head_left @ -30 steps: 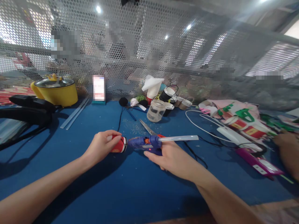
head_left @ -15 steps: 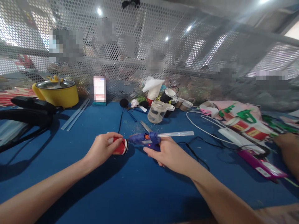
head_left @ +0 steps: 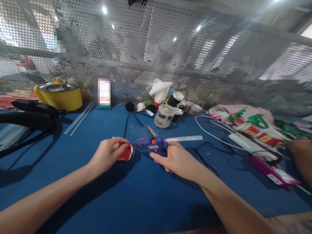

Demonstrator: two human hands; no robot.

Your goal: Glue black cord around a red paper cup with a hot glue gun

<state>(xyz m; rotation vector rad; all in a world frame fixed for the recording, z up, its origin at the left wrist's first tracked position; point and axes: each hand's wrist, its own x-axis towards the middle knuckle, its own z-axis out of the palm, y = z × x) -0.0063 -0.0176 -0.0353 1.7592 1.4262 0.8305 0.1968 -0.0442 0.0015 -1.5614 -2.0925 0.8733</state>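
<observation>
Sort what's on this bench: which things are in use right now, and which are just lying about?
In use: left hand holding the red cup; right hand holding the blue glue gun, nozzle at the cup, glue stick loaded.

Lying about: scissors, clear jar, yellow pot, spare glue sticks, white cable.

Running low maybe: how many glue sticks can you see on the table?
3: one stick loaded in the glue gun held by the right hand, two loose sticks lying beside the yellow pot. Clutter may hide more.
</observation>
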